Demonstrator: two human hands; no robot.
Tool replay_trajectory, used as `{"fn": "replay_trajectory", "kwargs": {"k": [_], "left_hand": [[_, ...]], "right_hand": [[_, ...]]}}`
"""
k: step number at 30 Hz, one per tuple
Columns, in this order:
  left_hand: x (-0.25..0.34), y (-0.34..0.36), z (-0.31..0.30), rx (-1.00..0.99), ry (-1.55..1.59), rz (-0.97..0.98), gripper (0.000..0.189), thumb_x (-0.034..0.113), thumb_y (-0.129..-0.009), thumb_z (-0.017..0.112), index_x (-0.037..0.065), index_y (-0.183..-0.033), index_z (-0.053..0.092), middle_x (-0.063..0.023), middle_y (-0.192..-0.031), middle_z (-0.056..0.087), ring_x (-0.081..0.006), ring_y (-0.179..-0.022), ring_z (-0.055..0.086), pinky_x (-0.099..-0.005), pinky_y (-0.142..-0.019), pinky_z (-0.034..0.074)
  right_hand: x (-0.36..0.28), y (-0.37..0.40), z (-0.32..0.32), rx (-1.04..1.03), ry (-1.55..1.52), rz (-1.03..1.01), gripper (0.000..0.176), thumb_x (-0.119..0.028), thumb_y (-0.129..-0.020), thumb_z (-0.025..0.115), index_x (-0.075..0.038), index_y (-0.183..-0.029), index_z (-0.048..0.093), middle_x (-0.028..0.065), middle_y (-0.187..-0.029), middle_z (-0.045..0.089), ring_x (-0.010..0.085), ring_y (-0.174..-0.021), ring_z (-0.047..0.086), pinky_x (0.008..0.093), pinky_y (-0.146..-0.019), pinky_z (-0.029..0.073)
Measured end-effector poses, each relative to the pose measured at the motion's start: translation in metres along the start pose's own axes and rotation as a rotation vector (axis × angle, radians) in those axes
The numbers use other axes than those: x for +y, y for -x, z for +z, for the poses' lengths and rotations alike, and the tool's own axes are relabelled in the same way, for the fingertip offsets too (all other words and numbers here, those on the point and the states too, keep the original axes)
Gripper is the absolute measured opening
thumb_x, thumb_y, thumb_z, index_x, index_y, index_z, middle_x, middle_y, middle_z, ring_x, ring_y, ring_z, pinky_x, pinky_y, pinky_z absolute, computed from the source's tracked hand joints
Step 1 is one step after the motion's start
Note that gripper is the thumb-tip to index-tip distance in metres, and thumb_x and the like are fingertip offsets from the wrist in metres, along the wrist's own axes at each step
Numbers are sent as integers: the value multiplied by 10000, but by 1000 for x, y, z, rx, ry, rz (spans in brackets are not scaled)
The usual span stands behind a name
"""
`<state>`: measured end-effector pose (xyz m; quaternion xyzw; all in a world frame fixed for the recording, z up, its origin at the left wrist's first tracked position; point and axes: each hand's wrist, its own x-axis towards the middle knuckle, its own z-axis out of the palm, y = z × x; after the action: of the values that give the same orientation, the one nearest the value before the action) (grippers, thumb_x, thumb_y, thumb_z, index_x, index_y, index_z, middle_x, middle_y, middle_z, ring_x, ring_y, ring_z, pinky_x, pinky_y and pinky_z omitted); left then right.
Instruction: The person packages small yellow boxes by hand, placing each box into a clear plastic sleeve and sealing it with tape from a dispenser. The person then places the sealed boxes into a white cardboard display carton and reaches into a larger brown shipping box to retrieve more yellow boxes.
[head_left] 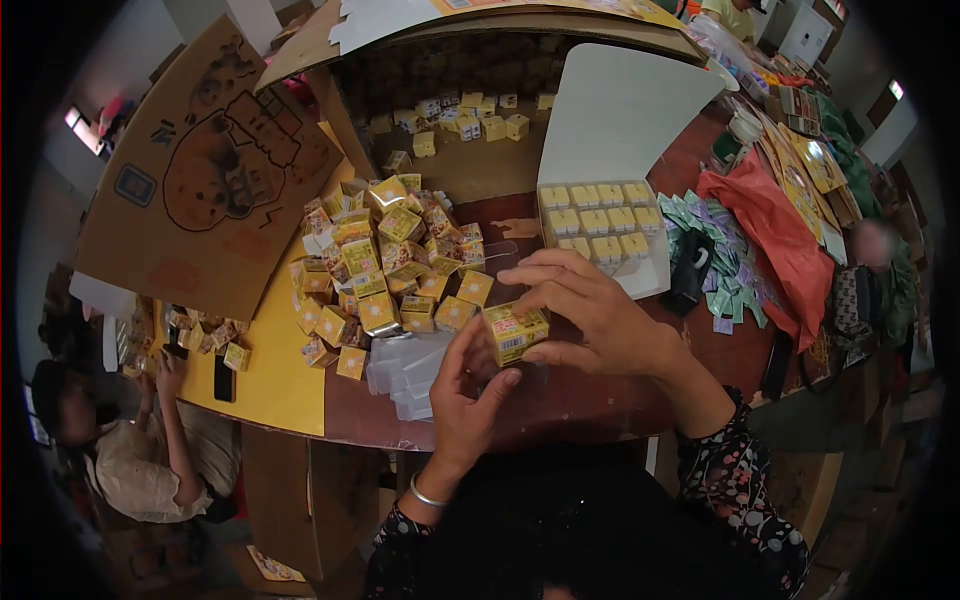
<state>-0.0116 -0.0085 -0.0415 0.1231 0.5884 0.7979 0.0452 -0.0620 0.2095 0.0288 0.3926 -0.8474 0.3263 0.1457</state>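
Observation:
A small yellow printed box (516, 338) with a barcode on its side is held between my two hands above the table's front edge. My left hand (464, 392) cups its left side, thumb below. From the right, my right hand (596, 325) grips the box between thumb and fingers. Just left of my hands lie flat clear plastic pieces (405, 378), partly overlapping. Behind them rises a heap of similar small yellow boxes (400, 225). Beyond my right hand stands an open white carton (620, 100), its lid raised, with rows of small pale-yellow boxes (600, 220) inside.
A large open cardboard box (450, 170) at the back holds more small boxes. To the right are a black device (690, 275), green and purple sachets (735, 270) and a red plastic bag (775, 250). Another person (150, 460) sits at left near a dark phone (224, 379).

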Motion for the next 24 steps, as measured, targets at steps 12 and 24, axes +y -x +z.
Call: {"fn": "replay_trajectory", "kwargs": {"k": [12, 24], "left_hand": [[8, -3, 3, -168, -118, 7, 504, 86, -1000, 667, 62, -1457, 456, -121, -1476, 450, -226, -1311, 541, -345, -1038, 511], [5, -12, 9, -218, -146, 88, 335, 137, -985, 688, 43, -1291, 586, -130, -1522, 410, -212, -1253, 567, -333, -994, 527]], "right_hand": [[-5, 49, 34, 223, -687, 388, 523, -177, -913, 758, -1, -1370, 576, 167, -1426, 577, 266, -1302, 582, 384, -1078, 478], [-8, 65, 39, 285, -777, 351, 392, -87, -884, 657, 7, -1255, 574, 189, -1438, 524, 252, -1286, 578, 377, -1094, 470]]}}
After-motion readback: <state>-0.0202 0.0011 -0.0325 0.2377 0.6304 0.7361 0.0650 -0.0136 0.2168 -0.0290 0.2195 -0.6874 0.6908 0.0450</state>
